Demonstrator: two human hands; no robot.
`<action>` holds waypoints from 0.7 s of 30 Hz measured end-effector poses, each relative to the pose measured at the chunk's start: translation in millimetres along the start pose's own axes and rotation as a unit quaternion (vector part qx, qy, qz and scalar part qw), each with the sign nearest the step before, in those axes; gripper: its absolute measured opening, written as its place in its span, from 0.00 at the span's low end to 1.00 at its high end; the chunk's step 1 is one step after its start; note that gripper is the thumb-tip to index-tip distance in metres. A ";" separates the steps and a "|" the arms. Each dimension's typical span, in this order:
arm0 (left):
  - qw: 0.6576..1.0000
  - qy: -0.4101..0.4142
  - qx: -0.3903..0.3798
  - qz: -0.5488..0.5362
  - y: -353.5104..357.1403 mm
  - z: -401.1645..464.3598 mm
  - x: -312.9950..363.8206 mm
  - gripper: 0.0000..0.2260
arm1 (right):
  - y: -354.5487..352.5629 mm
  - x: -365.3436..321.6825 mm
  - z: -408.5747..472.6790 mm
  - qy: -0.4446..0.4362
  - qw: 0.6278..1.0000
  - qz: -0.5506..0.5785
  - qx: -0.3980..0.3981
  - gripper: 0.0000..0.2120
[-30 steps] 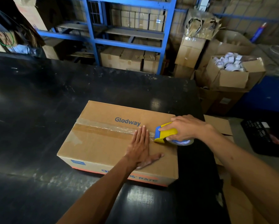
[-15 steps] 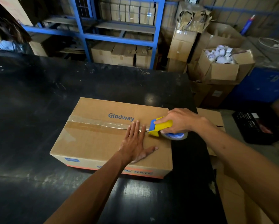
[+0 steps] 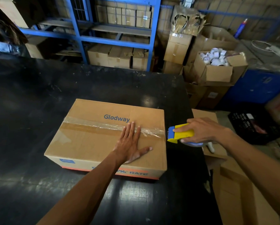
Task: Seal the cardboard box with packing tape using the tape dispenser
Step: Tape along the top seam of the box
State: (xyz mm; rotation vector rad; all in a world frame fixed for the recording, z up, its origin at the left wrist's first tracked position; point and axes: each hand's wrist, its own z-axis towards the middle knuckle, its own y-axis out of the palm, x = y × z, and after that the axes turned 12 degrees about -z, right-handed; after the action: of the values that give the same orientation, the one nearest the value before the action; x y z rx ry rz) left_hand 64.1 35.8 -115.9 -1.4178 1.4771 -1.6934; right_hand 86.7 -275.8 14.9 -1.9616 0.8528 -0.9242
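A closed cardboard box (image 3: 87, 143) marked "Glodway" lies on the black table (image 3: 30, 103). A strip of clear tape (image 3: 95, 125) runs along its top seam from the left edge to the right edge. My left hand (image 3: 130, 143) lies flat on the box top, fingers spread, fingertips on the tape. My right hand (image 3: 202, 131) grips the yellow and blue tape dispenser (image 3: 180, 133), which sits just past the box's right edge, at the end of the tape strip.
Blue metal shelving (image 3: 152, 38) with stacked cartons stands behind the table. To the right are an open carton of white tape rolls (image 3: 215, 57), flat cardboard (image 3: 233, 192) on the floor, and a black crate (image 3: 252, 125). The table's right edge runs near the box.
My right hand has drawn the dispenser rightwards along the seam, from on top of the box to just beyond its right edge, laying more tape. My left hand stays flat on the box.
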 end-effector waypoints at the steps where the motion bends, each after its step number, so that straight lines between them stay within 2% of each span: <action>1: 1.000 0.001 -0.003 0.001 -0.5 -0.3 0.2 0.51 | 3.2 -2.7 2.1 0.000 1.000 0.004 -0.003 0.28; 6: 1.000 0.006 -0.006 0.013 -6.2 0.1 7.5 0.50 | 13.4 -1.4 9.7 -0.001 0.999 0.033 0.002 0.29; 11: 0.995 0.102 -0.006 0.018 11.8 16.7 59.4 0.49 | 12.7 1.2 12.3 -0.016 0.999 0.025 0.019 0.28; 14: 0.996 0.087 0.012 0.015 29.5 25.7 82.5 0.48 | 15.2 2.3 13.2 -0.017 0.999 0.020 0.029 0.28; 21: 0.995 0.088 -0.005 0.050 30.8 27.4 79.4 0.43 | 24.0 8.8 5.1 -0.007 0.998 0.061 0.030 0.28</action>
State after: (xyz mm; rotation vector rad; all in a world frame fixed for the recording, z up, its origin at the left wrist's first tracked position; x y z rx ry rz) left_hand 53.1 -53.0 -117.0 -1.2045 1.6247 -1.7889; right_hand 89.9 -292.1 -5.1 -1.8422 0.9160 -0.8537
